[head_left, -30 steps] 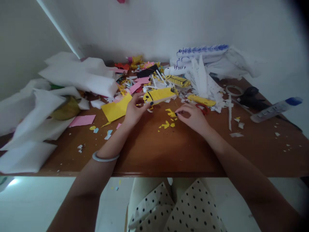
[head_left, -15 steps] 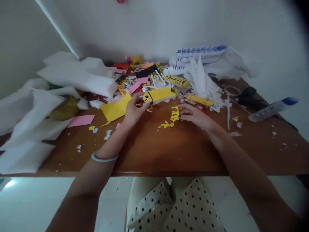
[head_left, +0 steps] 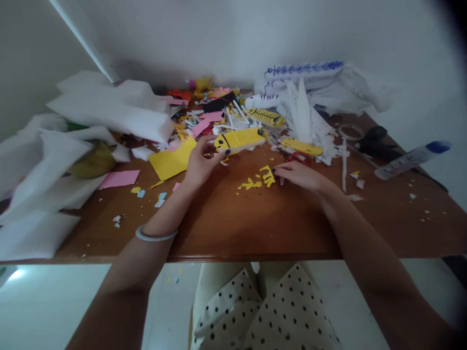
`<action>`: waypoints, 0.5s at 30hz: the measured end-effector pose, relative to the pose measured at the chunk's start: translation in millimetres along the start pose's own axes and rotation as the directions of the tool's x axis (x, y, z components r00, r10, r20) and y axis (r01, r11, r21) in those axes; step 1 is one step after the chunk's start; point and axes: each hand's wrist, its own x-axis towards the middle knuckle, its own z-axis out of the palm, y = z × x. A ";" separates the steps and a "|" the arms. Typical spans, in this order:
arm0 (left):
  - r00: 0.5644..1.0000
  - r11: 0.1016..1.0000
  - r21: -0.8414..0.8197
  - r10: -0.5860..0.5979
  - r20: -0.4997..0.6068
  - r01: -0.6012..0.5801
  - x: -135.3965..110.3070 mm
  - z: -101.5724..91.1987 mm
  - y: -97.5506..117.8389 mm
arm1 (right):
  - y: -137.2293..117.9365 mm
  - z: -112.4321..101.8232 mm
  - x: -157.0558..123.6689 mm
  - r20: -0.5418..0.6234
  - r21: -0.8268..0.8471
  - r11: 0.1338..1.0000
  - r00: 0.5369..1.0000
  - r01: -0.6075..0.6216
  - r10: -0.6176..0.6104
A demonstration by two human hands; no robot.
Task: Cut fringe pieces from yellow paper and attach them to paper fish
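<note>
A yellow paper figure [head_left: 242, 140], with a black-drawn face and a frayed dark tip, lies slanted above the table's middle. My left hand [head_left: 202, 163] grips its face end between thumb and fingers. On the right, my right hand [head_left: 297, 176] has its fingertips pinched at the edge of a torn yellow paper scrap [head_left: 268, 177]. Small yellow bits [head_left: 250, 184] lie just left of that scrap. Under my left hand's side is a yellow paper sheet [head_left: 170, 160]. Behind my right hand are red-handled scissors [head_left: 301, 158], partly hidden.
White foam sheets [head_left: 113, 109] crowd the left side. Paper clippings [head_left: 204, 127] heap along the wall. A yellow box cutter [head_left: 302, 146], a tape roll [head_left: 350, 131], a black tool [head_left: 377, 143] and a blue-capped clear tube [head_left: 412, 160] lie to the right.
My right hand has shifted slightly right and down, and the yellow scrap has turned and moved with it. My left hand still holds the yellow paper figure. The view has tilted slightly.
</note>
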 end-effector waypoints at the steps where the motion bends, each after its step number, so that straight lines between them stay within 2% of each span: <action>1: 1.000 1.000 -0.001 0.001 -0.001 -0.001 -0.1 0.1 -0.2 | -1.0 0.5 0.0 -0.021 -0.001 1.000 1.000 0.008 -0.008; 4: 1.000 1.000 0.002 -0.002 -0.005 0.002 -0.2 0.5 -0.4 | -2.7 -0.2 -0.5 -0.070 0.091 0.996 0.997 0.024 -0.017; 8: 1.000 1.000 0.012 -0.009 -0.016 0.009 0.0 0.4 1.5 | -2.7 -8.4 -5.0 -0.064 0.289 0.956 0.995 -0.059 0.080; 15: 1.000 1.000 0.004 0.002 -0.021 -0.002 1.1 -0.5 1.7 | -4.7 -12.5 -8.7 -0.092 0.337 0.941 0.993 -0.044 0.079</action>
